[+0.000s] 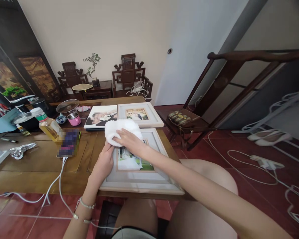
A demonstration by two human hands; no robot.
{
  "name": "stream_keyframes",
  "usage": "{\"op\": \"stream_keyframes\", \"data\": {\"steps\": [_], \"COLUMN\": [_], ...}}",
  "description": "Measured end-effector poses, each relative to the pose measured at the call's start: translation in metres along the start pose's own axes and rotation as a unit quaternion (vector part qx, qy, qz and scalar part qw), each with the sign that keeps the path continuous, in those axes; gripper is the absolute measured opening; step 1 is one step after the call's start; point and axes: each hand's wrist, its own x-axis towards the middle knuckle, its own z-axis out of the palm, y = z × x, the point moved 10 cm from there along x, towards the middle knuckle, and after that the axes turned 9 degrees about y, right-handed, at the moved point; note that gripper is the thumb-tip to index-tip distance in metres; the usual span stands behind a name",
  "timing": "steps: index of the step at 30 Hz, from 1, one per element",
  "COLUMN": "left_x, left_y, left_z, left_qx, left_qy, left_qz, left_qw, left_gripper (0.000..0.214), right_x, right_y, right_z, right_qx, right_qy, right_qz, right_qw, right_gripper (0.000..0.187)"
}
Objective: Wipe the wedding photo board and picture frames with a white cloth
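Note:
A white-edged picture frame lies flat at the table's near right corner, its printed picture partly covered. Over its far left part is a folded, fluffy white cloth. My right hand presses on this cloth, fingers bent into it. At the frame's left edge, my left hand grips the side, its fingertips partly hidden by the cloth. Just beyond lie a second framed picture and, to its left, a picture panel with a pixelated area.
On the wooden table to the left are a phone on a white cable, a bottle of yellowish liquid, a pink cup and a clear-handled tool. A wooden chair with a plaid bag stands right. Cables cross the red floor.

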Motion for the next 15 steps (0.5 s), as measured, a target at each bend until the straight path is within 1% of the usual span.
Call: {"op": "stream_keyframes", "data": {"steps": [4, 7, 9, 12, 13, 15], "left_x": [-0.004, -0.007, -0.008, -0.008, -0.008, -0.009], "left_y": [-0.01, -0.016, -0.016, -0.015, -0.015, -0.015], "left_z": [0.004, 0.007, 0.007, 0.007, 0.007, 0.008], "left_qx": [0.001, 0.004, 0.008, 0.016, 0.019, 0.022], "left_qy": [0.006, 0.003, 0.001, 0.0, -0.001, -0.001], "left_qz": [-0.021, -0.038, -0.038, -0.034, -0.034, -0.032], "left_qw": [1.0, 0.999, 0.999, 0.999, 0.999, 0.999], "left_gripper": [0.059, 0.058, 0.058, 0.057, 0.057, 0.057], "right_x": [-0.028, -0.053, -0.07, -0.094, -0.1, -0.109], "right_y": [0.02, 0.044, 0.062, 0.086, 0.089, 0.084], "right_z": [-0.008, -0.019, -0.024, -0.028, -0.029, -0.031], "right_qx": [-0.012, -0.023, -0.032, -0.054, -0.062, -0.072], "right_qy": [-0.017, -0.027, -0.04, -0.059, -0.06, -0.057], "right_qz": [0.023, 0.043, 0.063, 0.099, 0.104, 0.1], "right_qw": [1.0, 0.998, 0.997, 0.992, 0.991, 0.991], "right_gripper": [0.054, 0.055, 0.057, 0.064, 0.067, 0.07]}}
